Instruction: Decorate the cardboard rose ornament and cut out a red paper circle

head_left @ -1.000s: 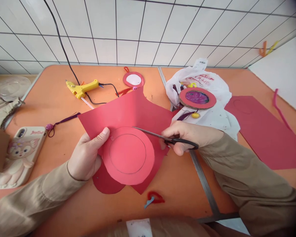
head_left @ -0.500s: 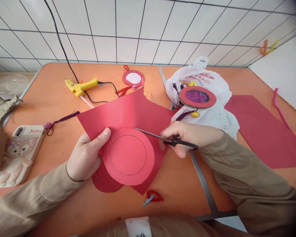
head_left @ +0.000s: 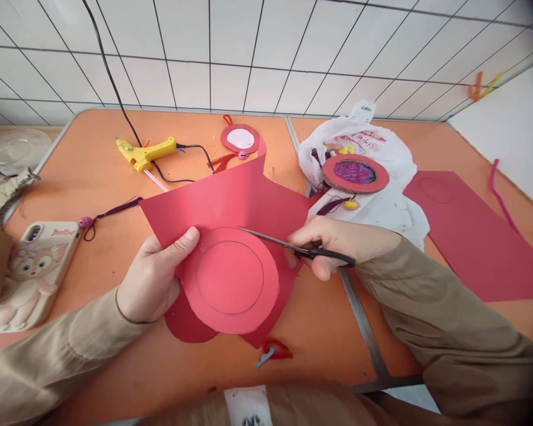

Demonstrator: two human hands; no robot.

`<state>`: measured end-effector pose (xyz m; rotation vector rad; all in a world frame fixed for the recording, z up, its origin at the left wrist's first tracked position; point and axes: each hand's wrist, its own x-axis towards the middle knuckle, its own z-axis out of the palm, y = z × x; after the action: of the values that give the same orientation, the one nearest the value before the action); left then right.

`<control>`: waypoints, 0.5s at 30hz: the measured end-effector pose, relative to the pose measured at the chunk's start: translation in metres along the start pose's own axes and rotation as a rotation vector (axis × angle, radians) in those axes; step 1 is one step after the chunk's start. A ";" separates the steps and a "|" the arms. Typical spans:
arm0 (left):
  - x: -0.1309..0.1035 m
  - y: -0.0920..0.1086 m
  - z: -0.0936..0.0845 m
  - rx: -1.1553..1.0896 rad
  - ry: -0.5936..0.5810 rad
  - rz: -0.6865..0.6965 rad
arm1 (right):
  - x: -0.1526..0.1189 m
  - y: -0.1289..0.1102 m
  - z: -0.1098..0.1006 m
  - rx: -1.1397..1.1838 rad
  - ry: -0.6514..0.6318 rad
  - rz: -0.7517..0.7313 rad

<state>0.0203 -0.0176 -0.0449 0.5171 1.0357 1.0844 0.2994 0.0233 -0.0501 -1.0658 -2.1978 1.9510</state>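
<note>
My left hand point(head_left: 155, 277) pinches a sheet of red paper point(head_left: 213, 201), thumb on top near the rim of a partly cut disc. The red disc point(head_left: 230, 281) bears a drawn inner circle and still joins the sheet along its upper edge. My right hand point(head_left: 328, 242) is closed on black-handled scissors point(head_left: 313, 253). The blades point left and reach to the top edge of the disc. My fingers cover part of the handles. Beneath the disc, the sheet's lower pieces hang over the orange table.
A yellow glue gun point(head_left: 146, 154) with its cord lies at the back left. A phone point(head_left: 39, 272) sits at left. Behind my right hand, a white plastic bag point(head_left: 395, 160) carries a red-rimmed round ornament point(head_left: 331, 171). More red paper point(head_left: 475, 236) lies at right, a red pipe cleaner point(head_left: 284, 349) in front.
The sheet and disc have shifted very slightly, with the view itself moving a little. Both hands keep their grip, and the scissor blades stay at the disc's upper edge.
</note>
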 end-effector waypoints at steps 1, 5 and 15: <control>0.000 0.000 0.000 0.000 0.002 -0.001 | 0.000 0.001 0.000 0.008 0.002 -0.013; 0.002 0.000 -0.001 -0.005 -0.024 -0.012 | 0.002 0.006 0.001 0.051 0.015 -0.052; 0.004 0.000 -0.004 0.006 -0.024 -0.015 | 0.001 0.008 0.002 0.075 0.012 -0.043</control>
<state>0.0173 -0.0144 -0.0485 0.5252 1.0203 1.0593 0.3012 0.0224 -0.0578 -1.0094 -2.1052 1.9861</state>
